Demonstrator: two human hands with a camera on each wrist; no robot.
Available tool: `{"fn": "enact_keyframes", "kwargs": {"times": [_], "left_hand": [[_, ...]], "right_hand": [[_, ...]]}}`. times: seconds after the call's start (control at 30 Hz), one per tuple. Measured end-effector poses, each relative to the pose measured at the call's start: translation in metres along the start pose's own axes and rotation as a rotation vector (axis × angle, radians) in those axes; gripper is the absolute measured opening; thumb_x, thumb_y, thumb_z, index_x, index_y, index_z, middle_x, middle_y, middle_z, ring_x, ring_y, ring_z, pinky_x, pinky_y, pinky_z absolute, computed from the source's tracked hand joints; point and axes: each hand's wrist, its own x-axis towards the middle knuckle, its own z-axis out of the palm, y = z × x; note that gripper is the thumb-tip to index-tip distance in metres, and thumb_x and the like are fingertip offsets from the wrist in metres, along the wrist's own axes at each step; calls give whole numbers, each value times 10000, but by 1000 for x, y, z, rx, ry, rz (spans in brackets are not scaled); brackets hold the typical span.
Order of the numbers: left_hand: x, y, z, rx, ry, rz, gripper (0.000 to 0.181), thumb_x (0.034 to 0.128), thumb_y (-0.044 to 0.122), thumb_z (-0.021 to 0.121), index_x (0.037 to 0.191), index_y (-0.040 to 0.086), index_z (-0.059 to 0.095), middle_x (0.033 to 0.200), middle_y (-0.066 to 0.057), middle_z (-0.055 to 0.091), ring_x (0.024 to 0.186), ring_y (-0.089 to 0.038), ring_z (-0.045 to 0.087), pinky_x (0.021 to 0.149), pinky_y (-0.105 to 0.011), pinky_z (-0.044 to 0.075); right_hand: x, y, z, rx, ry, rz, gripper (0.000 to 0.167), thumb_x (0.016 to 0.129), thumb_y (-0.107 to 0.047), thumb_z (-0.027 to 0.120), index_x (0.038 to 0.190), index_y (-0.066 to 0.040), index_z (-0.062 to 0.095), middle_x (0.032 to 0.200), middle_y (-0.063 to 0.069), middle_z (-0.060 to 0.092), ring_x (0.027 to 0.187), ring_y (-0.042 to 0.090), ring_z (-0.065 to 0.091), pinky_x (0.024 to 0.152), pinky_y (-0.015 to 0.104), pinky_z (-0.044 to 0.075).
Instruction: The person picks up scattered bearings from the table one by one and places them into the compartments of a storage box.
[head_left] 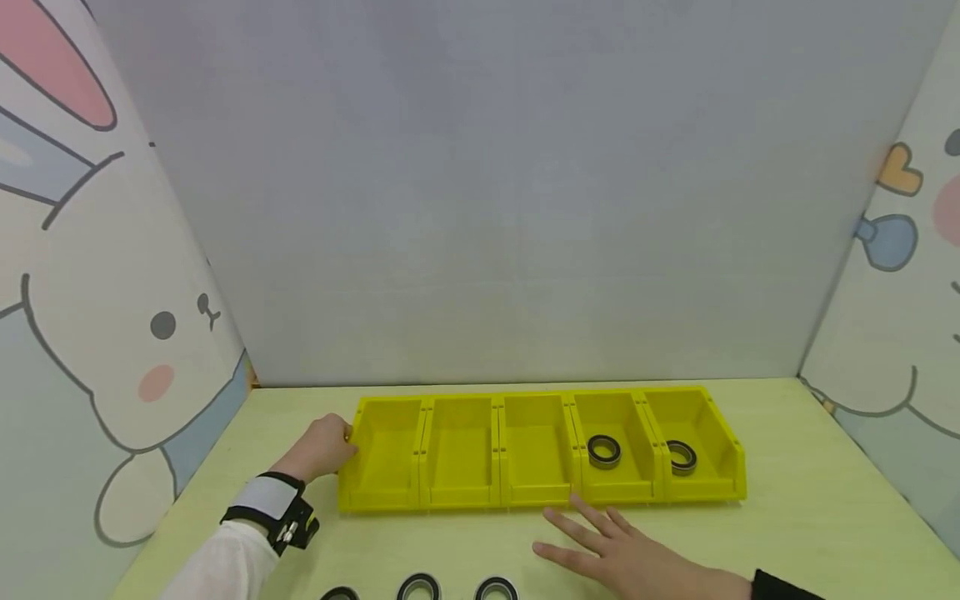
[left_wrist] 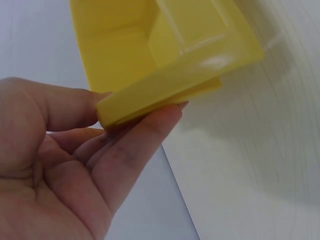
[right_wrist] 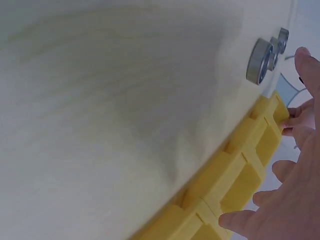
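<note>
A yellow row of joined open bins (head_left: 459, 497) stands on the table. My left hand (head_left: 326, 447) grips its left side wall, and in the left wrist view the thumb and fingers pinch the yellow rim (left_wrist: 145, 95). My right hand (head_left: 630, 560) is held with fingers spread in front of the bins, holding nothing; whether a fingertip touches them I cannot tell. One ball bearing (head_left: 604, 466) lies in the second bin from the right, another bearing (head_left: 684, 470) in the rightmost. The other bins hold nothing.
Three more bearings lie in a row at the near table edge: a left one (head_left: 340, 593), a middle one (head_left: 419, 577) and a right one (head_left: 497, 582). A grey panel (head_left: 517, 208) rises behind, with cartoon-printed side walls (head_left: 97, 350) left and right.
</note>
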Motion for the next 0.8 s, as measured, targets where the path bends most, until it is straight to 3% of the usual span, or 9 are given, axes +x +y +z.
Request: {"fn": "enact_keyframes", "kwargs": {"times": [0.2, 0.33, 0.47, 0.63, 0.8], "left_hand": [[0, 0, 0, 1, 8, 7, 172, 881, 18, 558, 976, -116, 609, 835, -115, 625, 689, -173, 593, 604, -299, 537], [0, -2, 1, -9, 13, 23, 158, 876, 13, 558, 959, -110, 613, 832, -116, 629, 688, -172, 598, 599, -305, 540], [1, -2, 2, -14, 12, 19, 146, 873, 10, 560, 947, -103, 615, 822, -109, 626, 685, -170, 598, 601, -306, 543], [1, -2, 2, -6, 11, 15, 135, 877, 17, 560, 934, -93, 612, 813, -103, 617, 678, -169, 583, 597, -293, 531], [0, -2, 2, 7, 36, 46, 93, 867, 18, 562, 853, -65, 601, 769, -91, 599, 647, -163, 575, 562, -282, 515]], "right_hand": [[-4, 6, 32, -25, -90, -57, 631, 961, -547, 350, 1511, -293, 173, 1556, 69, 208, 1387, 358, 262, 945, 590, 413], [-4, 7, 51, 88, -139, -18, 624, 963, -558, 328, 1509, -313, 152, 1568, -8, 166, 1420, 257, 226, 1003, 557, 379], [2, 6, 64, 159, -159, 28, 613, 973, -548, 302, 1505, -259, 203, 1544, -22, 238, 1405, 199, 271, 1045, 485, 364], [8, 6, 67, 103, -129, -25, 586, 990, -499, 321, 1447, -134, 362, 1462, 25, 406, 1329, 196, 407, 1003, 383, 433], [9, 0, 63, 182, -61, 21, 490, 983, -423, 426, 1334, -89, 498, 1315, 36, 552, 1213, 151, 524, 896, 278, 501]]}}
